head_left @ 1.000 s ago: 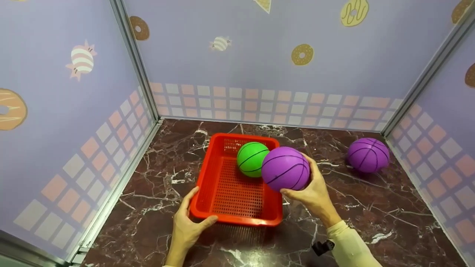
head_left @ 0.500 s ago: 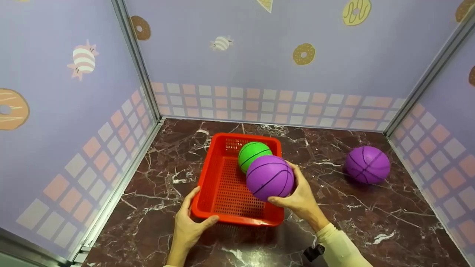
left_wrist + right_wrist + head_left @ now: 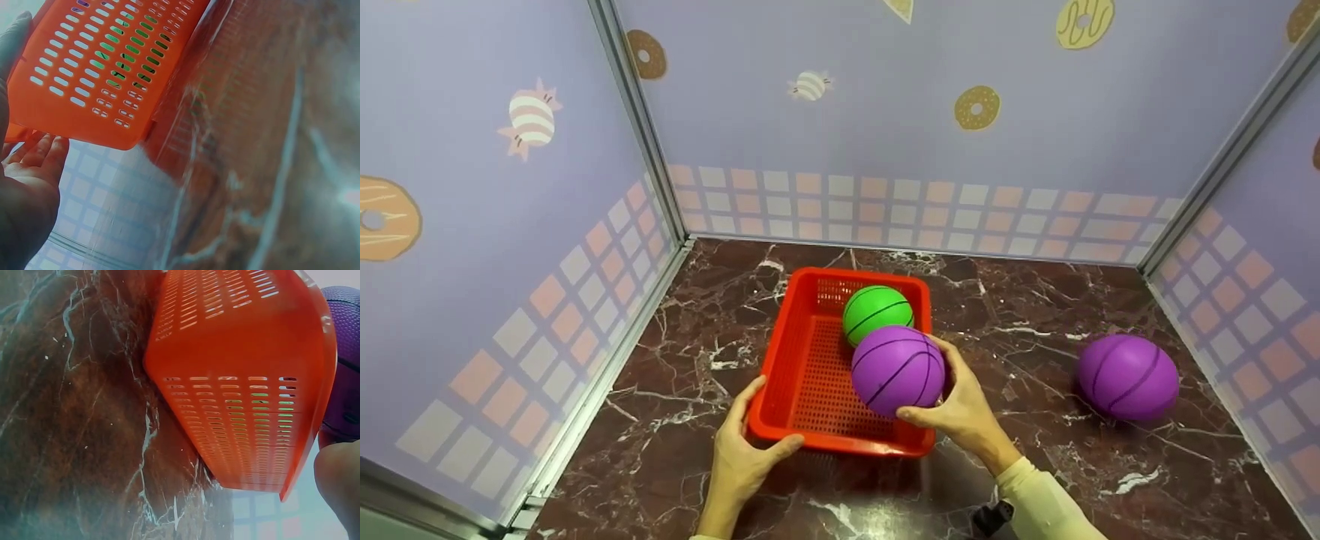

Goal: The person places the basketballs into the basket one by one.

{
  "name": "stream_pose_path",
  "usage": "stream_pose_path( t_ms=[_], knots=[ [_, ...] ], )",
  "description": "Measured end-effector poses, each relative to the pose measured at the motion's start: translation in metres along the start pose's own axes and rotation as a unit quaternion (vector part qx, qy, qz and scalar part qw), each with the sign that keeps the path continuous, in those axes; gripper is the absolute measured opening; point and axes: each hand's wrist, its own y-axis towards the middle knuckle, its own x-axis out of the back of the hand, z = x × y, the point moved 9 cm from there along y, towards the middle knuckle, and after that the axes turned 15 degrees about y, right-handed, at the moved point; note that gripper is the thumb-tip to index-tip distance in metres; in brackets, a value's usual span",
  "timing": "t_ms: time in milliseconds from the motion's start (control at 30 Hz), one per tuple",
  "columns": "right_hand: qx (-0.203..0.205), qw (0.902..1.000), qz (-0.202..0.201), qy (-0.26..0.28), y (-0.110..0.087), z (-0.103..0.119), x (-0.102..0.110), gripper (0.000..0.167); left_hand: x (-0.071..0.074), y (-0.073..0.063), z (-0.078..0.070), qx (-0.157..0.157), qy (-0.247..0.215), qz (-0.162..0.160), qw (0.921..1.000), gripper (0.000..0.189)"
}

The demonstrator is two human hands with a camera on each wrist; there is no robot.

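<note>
A red plastic basket (image 3: 782,337) with slotted sides stands on the marbled tabletop. My left hand (image 3: 741,454) holds its near left corner, thumb at the front rim and fingers along the left side. Inside the basket, toward the far right, lies a green ball (image 3: 876,311) with black lines. My right hand (image 3: 967,409) grips a purple ball (image 3: 896,369) over the basket's right part, thumb on the near side. This ball partly covers the green one in the head view. In the right wrist view, the thumb (image 3: 343,478) and purple ball show beside the basket's rim.
A second purple ball (image 3: 1129,377) sits on the tabletop (image 3: 1035,465) at the right, apart from the basket. Patterned panels close in the back (image 3: 885,127), left (image 3: 457,285) and right sides.
My right hand has brought the purple ball left and nearer, over the basket. The second purple ball has rolled toward me along the right side. My left hand has stayed at the corner.
</note>
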Motion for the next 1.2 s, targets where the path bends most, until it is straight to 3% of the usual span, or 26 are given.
stream_pose_path(
  t_ms=[233, 567, 1033, 1200],
  knots=[
    [0.009, 0.9996, 0.009, -0.024, -0.002, -0.002, 0.001, 0.111, 0.0, -0.001, -0.001, 0.004, -0.002, 0.001, 1.0, 0.106],
    [0.076, 0.9967, 0.027, -0.005, -0.001, 0.013, 0.006, 0.099, 0.0, 0.0, -0.001, 0.003, -0.011, 0.0, 0.9999, 0.106],
    [0.079, 0.9967, 0.019, -0.006, -0.005, 0.019, 0.013, 0.094, 0.0, -0.002, 0.002, 0.016, 0.02, -0.003, 0.9997, 0.117],
    [0.074, 0.9971, 0.016, 0.013, -0.006, 0.022, 0.02, 0.093, 0.006, 0.002, -0.005, 0.01, 0.03, -0.015, 0.9994, 0.115]
  ],
)
